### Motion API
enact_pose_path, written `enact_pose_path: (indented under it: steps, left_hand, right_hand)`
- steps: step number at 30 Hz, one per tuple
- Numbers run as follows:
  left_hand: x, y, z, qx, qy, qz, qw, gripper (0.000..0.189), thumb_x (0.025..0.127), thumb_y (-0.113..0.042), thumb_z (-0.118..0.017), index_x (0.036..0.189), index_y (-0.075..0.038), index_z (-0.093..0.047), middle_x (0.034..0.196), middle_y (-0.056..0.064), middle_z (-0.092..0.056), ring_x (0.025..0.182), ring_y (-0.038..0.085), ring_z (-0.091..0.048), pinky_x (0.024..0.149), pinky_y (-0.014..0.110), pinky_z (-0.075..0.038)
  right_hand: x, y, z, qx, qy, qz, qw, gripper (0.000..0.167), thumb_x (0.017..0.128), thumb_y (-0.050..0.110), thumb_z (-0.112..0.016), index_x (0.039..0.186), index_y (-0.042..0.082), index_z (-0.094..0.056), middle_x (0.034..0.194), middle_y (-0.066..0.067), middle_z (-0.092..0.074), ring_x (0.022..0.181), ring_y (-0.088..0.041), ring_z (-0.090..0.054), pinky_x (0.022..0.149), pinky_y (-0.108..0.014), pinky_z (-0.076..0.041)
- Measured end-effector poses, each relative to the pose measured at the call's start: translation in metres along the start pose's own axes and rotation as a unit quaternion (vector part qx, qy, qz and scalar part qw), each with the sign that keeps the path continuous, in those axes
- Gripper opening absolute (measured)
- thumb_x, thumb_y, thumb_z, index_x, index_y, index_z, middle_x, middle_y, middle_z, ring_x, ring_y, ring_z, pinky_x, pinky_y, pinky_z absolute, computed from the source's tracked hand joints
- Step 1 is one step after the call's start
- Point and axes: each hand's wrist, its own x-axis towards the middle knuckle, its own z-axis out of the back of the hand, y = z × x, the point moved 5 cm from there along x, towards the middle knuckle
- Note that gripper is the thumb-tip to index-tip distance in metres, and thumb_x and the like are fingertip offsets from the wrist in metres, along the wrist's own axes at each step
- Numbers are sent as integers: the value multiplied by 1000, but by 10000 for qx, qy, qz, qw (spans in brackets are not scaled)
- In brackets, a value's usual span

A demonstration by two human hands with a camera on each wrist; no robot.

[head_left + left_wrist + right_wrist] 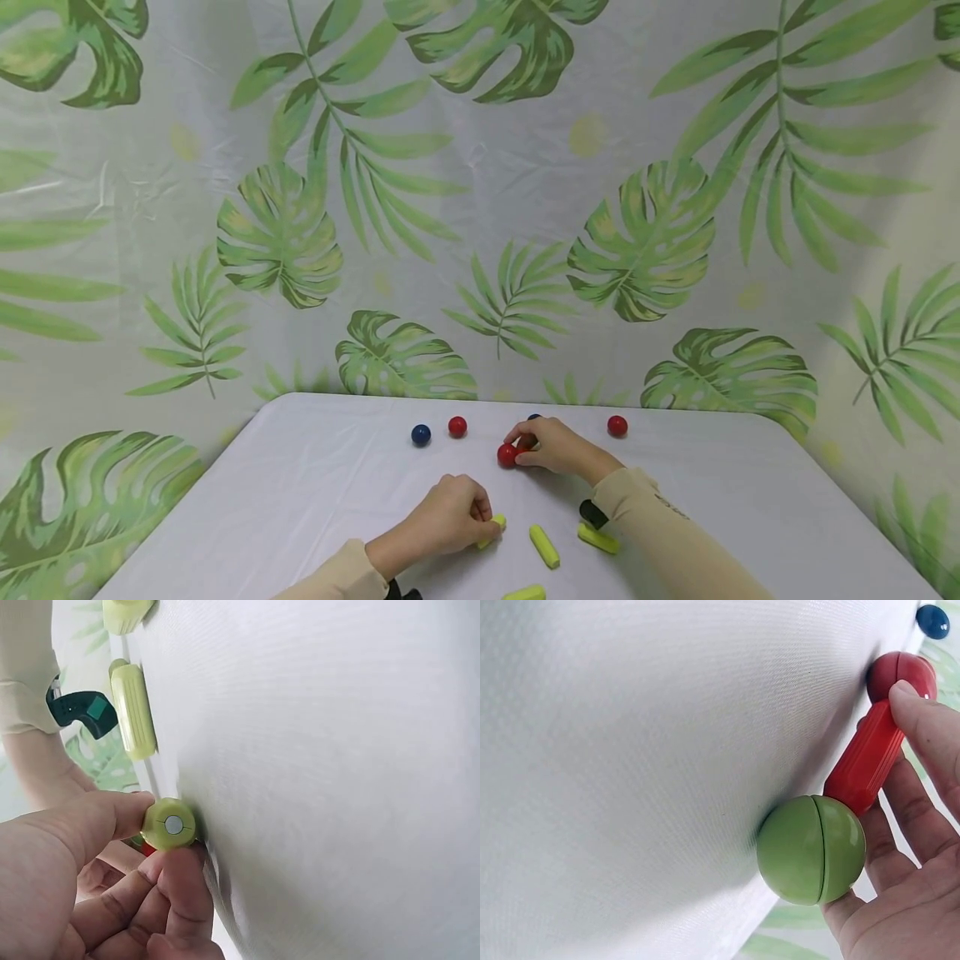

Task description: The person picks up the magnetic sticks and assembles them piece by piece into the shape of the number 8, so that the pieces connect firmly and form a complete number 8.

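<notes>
My left hand pinches a yellow-green stick between thumb and fingers, low over the white table. In the left wrist view the end of that stick faces the camera, with a round silvery spot in its middle. Further back, my right hand grips a red grooved stick. A red ball sits at one end of it, with the thumb at their joint. At the other end a green ball touches the stick; the hand hides this ball in the head view.
Loose yellow-green sticks lie nearby: one between the arms, one by the right sleeve, one at the front. Along the back stand a blue ball, two red balls, left and right, and a partly hidden blue ball.
</notes>
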Motion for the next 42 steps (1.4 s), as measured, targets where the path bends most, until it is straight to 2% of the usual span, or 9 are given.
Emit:
enact_pose_path:
  steps: [8,13,21,25,32,42]
  left_hand:
    - [7,2,2,-24,-174,-87,9998,24,88,-15,-86,70,-12,-70,58,-8,-58,54,4,-50,50,18,-38]
    - [14,6,3,-42,-269,6,9996,24,89,-17,-85,70,-12,-71,58,-9,-59,54,4,-51,51,18,-40]
    - [27,11,4,-345,-444,164,9983,24,89,-18,-85,70,-12,-72,56,-7,-62,52,5,-53,50,20,-40]
    - [33,14,5,-490,-571,352,9965,25,90,-21,-85,70,-12,-74,56,-5,-63,52,5,-54,51,21,-41]
    - [42,19,4,-896,-697,794,9904,22,91,-21,-86,76,-8,-76,60,-2,-68,52,6,-64,53,21,-53]
    - [52,24,6,-1055,-912,1012,9850,22,93,-21,-83,79,-6,-77,59,0,-70,52,6,-65,54,19,-52]
  right_hand:
    - [1,-1,-1,15,-9,11,10000,25,95,7,-81,118,13,-76,100,1,-73,95,-12,-66,92,-39,-60]
    - [1,-2,-1,28,-4,-18,10000,25,95,7,-80,119,14,-76,101,1,-74,96,-13,-66,92,-38,-60]
    - [1,-1,0,104,-8,55,9999,24,95,6,-80,117,12,-76,99,0,-74,94,-13,-67,90,-38,-61]
    - [2,-3,-1,112,-14,-22,9999,24,95,6,-80,117,14,-76,99,1,-74,93,-11,-65,89,-36,-60]
    - [3,-2,-1,79,-43,-137,9999,24,95,7,-80,117,15,-76,98,2,-74,92,-11,-66,89,-34,-59]
    - [3,-3,-2,102,-19,-75,9999,23,96,6,-79,117,14,-76,102,1,-75,97,-13,-67,94,-41,-60]
